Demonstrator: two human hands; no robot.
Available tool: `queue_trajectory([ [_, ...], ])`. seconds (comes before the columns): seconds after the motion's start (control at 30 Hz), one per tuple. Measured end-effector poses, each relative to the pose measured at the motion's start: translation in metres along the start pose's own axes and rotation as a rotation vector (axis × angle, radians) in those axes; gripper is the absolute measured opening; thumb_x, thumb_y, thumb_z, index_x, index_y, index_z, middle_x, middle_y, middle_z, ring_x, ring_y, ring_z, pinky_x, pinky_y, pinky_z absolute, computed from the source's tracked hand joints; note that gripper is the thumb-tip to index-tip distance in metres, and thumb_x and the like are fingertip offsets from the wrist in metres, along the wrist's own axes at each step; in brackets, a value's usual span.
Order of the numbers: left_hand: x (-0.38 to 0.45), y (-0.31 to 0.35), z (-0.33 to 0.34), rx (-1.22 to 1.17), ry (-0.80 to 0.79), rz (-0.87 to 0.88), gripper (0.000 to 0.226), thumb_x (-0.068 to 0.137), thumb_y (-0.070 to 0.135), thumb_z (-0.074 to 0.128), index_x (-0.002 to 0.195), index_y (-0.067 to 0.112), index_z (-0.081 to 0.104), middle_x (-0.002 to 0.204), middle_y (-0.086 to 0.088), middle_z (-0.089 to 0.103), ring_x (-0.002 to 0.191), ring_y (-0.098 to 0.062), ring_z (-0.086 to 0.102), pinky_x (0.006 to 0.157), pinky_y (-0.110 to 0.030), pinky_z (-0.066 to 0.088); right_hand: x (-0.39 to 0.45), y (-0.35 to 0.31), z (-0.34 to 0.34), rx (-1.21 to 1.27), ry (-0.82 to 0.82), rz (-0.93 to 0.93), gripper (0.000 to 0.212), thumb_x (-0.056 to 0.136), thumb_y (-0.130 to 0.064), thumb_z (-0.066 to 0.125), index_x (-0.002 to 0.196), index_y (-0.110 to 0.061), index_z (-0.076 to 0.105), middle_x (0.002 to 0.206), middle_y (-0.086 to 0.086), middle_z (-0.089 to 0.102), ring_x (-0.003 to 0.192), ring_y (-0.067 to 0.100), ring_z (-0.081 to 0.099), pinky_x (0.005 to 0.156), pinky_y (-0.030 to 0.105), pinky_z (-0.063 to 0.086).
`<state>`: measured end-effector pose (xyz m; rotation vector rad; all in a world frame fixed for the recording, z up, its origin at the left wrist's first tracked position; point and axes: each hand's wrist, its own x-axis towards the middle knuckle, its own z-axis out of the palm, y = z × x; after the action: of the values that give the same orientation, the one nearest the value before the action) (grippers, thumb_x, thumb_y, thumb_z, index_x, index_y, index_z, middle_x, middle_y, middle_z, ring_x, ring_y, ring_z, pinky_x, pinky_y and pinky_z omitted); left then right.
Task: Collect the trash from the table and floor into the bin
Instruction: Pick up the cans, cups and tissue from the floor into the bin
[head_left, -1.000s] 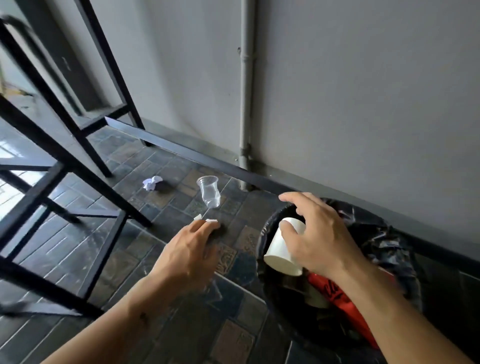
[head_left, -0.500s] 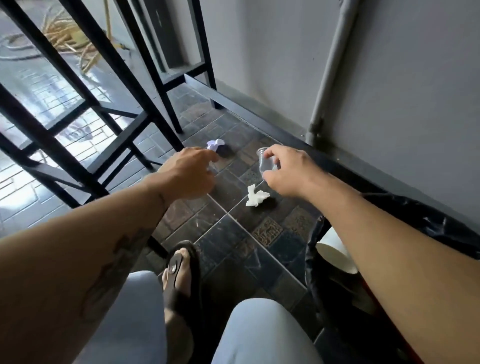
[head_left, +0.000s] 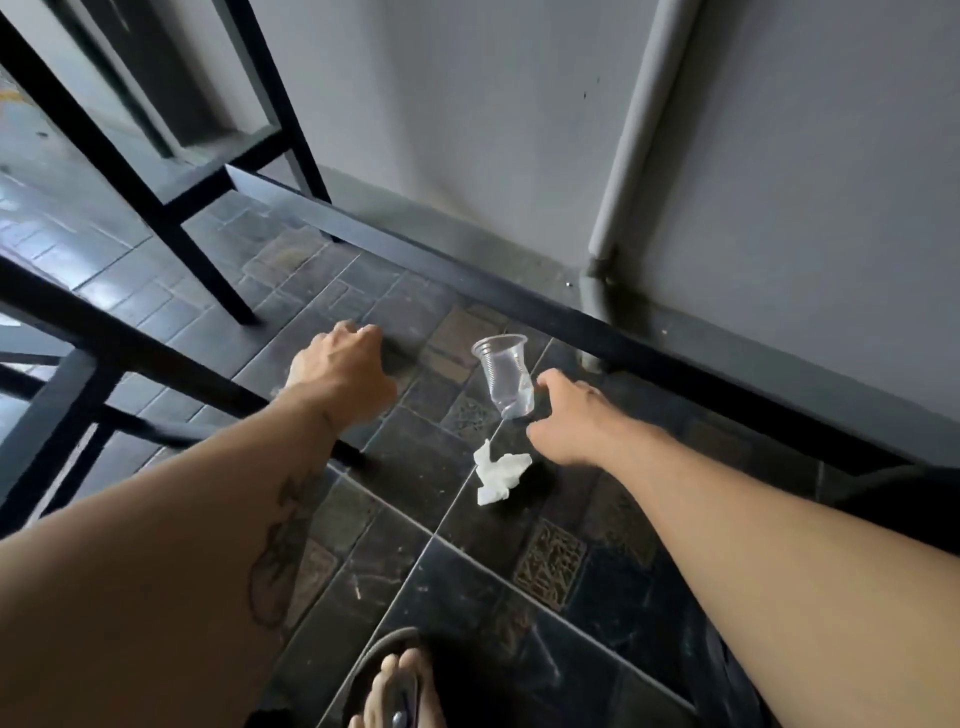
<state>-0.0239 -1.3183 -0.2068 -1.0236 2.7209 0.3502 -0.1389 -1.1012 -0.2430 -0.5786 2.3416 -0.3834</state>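
A dented clear plastic cup (head_left: 505, 375) stands tilted on the dark tiled floor. My right hand (head_left: 569, 421) reaches to its right side with thumb and fingers spread, the tips at the cup's lower wall but not around it. A crumpled white tissue (head_left: 500, 475) lies on the floor just below that hand. My left hand (head_left: 343, 370) is further left, knuckles up, fingers curled down over the spot where a small paper ball lay; the ball itself is hidden. The black-lined bin (head_left: 883, 483) shows only as a dark edge at the right.
Black metal furniture legs (head_left: 202, 260) and crossbars (head_left: 130, 338) stand to the left and partly over my left forearm. A black rail (head_left: 519, 296) runs along the wall base, with a grey pipe (head_left: 618, 171) behind it. My sandalled foot (head_left: 397, 686) is at the bottom.
My right hand left the white paper cup in the bin and came to the clear cup. My left hand moved onto the paper ball, and the view swung away from the bin.
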Motion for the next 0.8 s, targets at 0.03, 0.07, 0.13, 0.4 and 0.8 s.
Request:
queue_trajectory([
  [0.03,0.008,-0.001,0.008,0.014,0.014,-0.028,0.059,0.076,0.016,0.054,0.135,0.023,0.052,0.130,-0.009,0.052,0.117,-0.034,0.053,0.097,-0.047,0.046,0.010,0.002,0.002,0.007,0.006,0.016,0.062,0.078,-0.036,0.053,0.137,-0.034,0.032,0.136,0.006,0.043,0.127,0.031,0.045,0.100,0.052,0.042],
  [0.07,0.016,-0.002,0.017,0.027,0.020,-0.053,0.060,0.077,0.016,0.053,0.137,0.024,0.050,0.131,-0.010,0.050,0.118,-0.034,0.051,0.098,-0.047,0.045,0.020,0.004,0.005,0.019,0.012,0.027,0.064,0.081,-0.037,0.054,0.139,-0.034,0.029,0.138,0.006,0.042,0.129,0.032,0.044,0.102,0.052,0.041],
  [0.13,0.033,-0.005,0.032,0.039,0.020,-0.102,0.064,0.077,0.017,0.052,0.140,0.027,0.045,0.132,-0.011,0.047,0.120,-0.035,0.048,0.100,-0.047,0.042,0.038,0.006,0.011,0.036,0.043,0.028,0.070,0.085,-0.039,0.055,0.145,-0.036,0.020,0.145,0.010,0.037,0.133,0.035,0.040,0.105,0.054,0.038],
  [0.4,0.104,-0.026,0.073,0.145,0.017,-0.179,0.065,0.073,0.019,0.059,0.134,0.022,0.034,0.128,-0.015,0.034,0.114,-0.040,0.045,0.094,-0.049,0.038,0.095,-0.020,0.050,-0.068,0.192,-0.091,0.088,0.092,-0.031,0.060,0.150,-0.046,-0.004,0.157,0.015,0.007,0.133,0.043,0.033,0.098,0.056,0.040],
  [0.8,0.157,-0.041,0.111,0.007,-0.170,-0.143,0.086,0.077,0.022,0.068,0.148,0.029,0.022,0.138,-0.017,0.033,0.128,-0.045,0.033,0.094,-0.054,0.044,0.114,-0.007,0.047,-0.187,0.226,0.006,0.094,0.078,-0.020,0.069,0.146,-0.034,0.005,0.149,0.021,0.026,0.128,0.041,0.043,0.097,0.051,0.048],
])
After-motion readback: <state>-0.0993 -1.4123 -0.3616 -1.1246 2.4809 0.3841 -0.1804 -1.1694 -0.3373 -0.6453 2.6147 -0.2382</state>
